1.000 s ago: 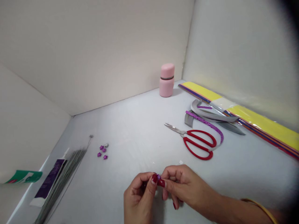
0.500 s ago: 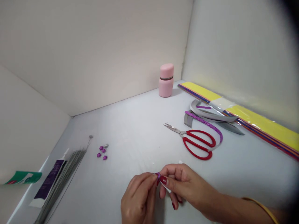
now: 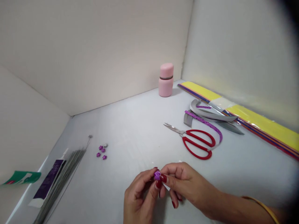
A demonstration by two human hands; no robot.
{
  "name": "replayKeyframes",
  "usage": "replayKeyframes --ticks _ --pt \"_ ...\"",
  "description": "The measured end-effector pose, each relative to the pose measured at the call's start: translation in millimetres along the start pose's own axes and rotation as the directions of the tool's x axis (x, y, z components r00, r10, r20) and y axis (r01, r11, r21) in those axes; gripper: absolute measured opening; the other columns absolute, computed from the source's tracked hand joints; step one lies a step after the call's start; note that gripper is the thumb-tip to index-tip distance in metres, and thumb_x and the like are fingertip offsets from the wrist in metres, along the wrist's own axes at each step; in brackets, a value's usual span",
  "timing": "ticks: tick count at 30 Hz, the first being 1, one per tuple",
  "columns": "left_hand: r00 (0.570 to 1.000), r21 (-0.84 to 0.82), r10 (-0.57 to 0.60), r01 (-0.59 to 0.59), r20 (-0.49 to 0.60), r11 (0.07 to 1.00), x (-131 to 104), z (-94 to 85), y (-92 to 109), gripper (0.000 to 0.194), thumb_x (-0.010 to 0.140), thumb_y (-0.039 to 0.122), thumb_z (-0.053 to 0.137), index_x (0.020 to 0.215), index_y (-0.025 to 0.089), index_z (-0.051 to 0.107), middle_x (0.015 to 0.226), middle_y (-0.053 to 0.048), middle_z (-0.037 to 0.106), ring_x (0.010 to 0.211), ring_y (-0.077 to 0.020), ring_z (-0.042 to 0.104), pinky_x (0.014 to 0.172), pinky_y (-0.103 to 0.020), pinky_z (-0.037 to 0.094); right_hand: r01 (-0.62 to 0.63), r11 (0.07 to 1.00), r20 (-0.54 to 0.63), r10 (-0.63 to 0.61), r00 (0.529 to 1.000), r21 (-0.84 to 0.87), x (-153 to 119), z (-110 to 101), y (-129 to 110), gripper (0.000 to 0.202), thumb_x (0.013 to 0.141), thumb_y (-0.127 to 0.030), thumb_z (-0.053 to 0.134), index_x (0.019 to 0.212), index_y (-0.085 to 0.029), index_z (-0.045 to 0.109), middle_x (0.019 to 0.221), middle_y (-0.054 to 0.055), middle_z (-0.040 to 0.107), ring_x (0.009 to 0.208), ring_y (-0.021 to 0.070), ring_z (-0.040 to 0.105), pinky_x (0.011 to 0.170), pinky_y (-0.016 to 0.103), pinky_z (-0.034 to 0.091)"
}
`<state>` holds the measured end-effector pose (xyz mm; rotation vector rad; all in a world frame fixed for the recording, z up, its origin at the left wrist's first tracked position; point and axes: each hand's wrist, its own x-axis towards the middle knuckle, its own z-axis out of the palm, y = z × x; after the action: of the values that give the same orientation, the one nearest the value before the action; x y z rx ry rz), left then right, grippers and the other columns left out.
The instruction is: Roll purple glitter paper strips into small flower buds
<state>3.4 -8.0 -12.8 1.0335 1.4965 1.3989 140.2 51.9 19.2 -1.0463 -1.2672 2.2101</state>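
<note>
- Left hand (image 3: 140,194) and right hand (image 3: 187,183) are held together, fingertips pinched on purple paper (image 3: 157,175).
- Red-handled scissors (image 3: 183,133) are laid beyond them on the tabletop (image 3: 133,133).

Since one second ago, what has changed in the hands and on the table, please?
The left hand turned over and back; the purple folded piece now shows more fully. A white strip end has appeared under the thumb of the right hand. Both hands still hold the piece; scissors and purple stars stayed.
</note>
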Motion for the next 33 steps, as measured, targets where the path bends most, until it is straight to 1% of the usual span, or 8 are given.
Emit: replayKeyframes --ticks 5,11,18,20,23,27,30,33 --pt "0.982 -0.137 -0.183 0.188 0.050 0.973 4 -0.3 10 0.012 0.069 0.031 0.070 0.075 0.021 0.075 0.077 -0.007 0.074 0.076 -0.0210 0.066 0.071 -0.029 0.051 -0.015 1.000 -0.022 0.015 1.000 -0.005 1 1 2 0.032 0.074 -0.046 0.060 0.071 -0.014 0.056 0.064 -0.001 0.063 0.038 0.0035 0.046 0.040 0.018 0.023" --pt "0.980 -0.100 -0.195 0.191 -0.028 0.977 5 1.4 20 0.008 0.065 0.029 0.073 0.068 0.022 0.075 0.073 -0.003 0.074 0.072 -0.0167 0.064 0.068 -0.022 0.049 -0.027 0.997 -0.080 0.022 0.997 -0.072 2 2 4 0.032 0.072 -0.045 0.061 0.068 -0.014 0.056 0.061 0.000 0.062 0.038 0.0048 0.046 0.040 0.018 0.024" --pt "0.975 -0.045 -0.215 0.212 -0.062 0.976 5 0.0 11 0.013 0.066 0.032 0.072 0.072 0.021 0.074 0.068 -0.003 0.074 0.070 -0.0179 0.066 0.066 -0.024 0.050 -0.014 0.993 -0.093 0.003 0.996 -0.117 3 3 2 0.023 0.074 -0.036 0.058 0.068 -0.014 0.055 0.061 -0.001 0.059 0.040 0.0049 0.046 0.042 0.018 0.030" --pt "0.990 0.025 -0.131 0.133 -0.059 0.991 5 -1.1 8 0.010 0.070 0.030 0.069 0.074 0.022 0.074 0.069 -0.003 0.074 0.069 -0.0178 0.066 0.065 -0.025 0.051 0.000 0.994 -0.083 -0.009 0.997 -0.114 3 3 4 0.019 0.075 -0.032 0.056 0.069 -0.014 0.056 0.062 -0.001 0.059 0.041 0.0048 0.046 0.042 0.018 0.031" --pt "0.985 0.198 0.168 -0.159 -0.029 0.967 3 -3.7 3 0.012 0.074 0.019 0.063 0.081 0.024 0.072 0.075 -0.002 0.073 0.068 -0.0163 0.066 0.065 -0.025 0.051 0.016 0.995 -0.073 -0.023 0.997 -0.098 3 1 7 0.016 0.075 -0.029 0.056 0.068 -0.014 0.055 0.062 -0.002 0.058 0.041 0.0046 0.046 0.042 0.018 0.031" --pt "0.850 0.357 0.515 -0.518 0.111 0.777 2 -8.1 1 0.031 0.076 0.003 0.055 0.096 0.023 0.068 0.085 -0.003 0.072 0.076 -0.0159 0.065 0.070 -0.025 0.050 0.004 0.998 -0.060 -0.008 0.998 -0.069 3 1 7 0.016 0.076 -0.029 0.055 0.069 -0.014 0.056 0.064 -0.001 0.060 0.040 0.0045 0.047 0.042 0.018 0.028" --pt "0.785 0.416 0.586 -0.609 0.199 0.675 4 -9.8 0 0.034 0.077 0.000 0.052 0.101 0.019 0.067 0.092 -0.007 0.072 0.084 -0.0167 0.065 0.075 -0.025 0.049 0.007 1.000 -0.053 -0.008 0.999 -0.019 2 2 4 0.021 0.078 -0.032 0.053 0.070 -0.014 0.058 0.063 -0.001 0.061 0.040 0.0042 0.047 0.042 0.018 0.027" --pt "0.783 0.420 0.578 -0.615 0.230 0.667 6 -10.8 1 0.034 0.075 0.000 0.054 0.102 0.017 0.067 0.098 -0.010 0.070 0.090 -0.0180 0.064 0.079 -0.026 0.050 0.016 1.000 -0.050 -0.016 0.999 0.015 2 1 2 0.023 0.078 -0.034 0.055 0.071 -0.013 0.059 0.063 -0.001 0.061 0.040 0.0039 0.047 0.042 0.018 0.027"
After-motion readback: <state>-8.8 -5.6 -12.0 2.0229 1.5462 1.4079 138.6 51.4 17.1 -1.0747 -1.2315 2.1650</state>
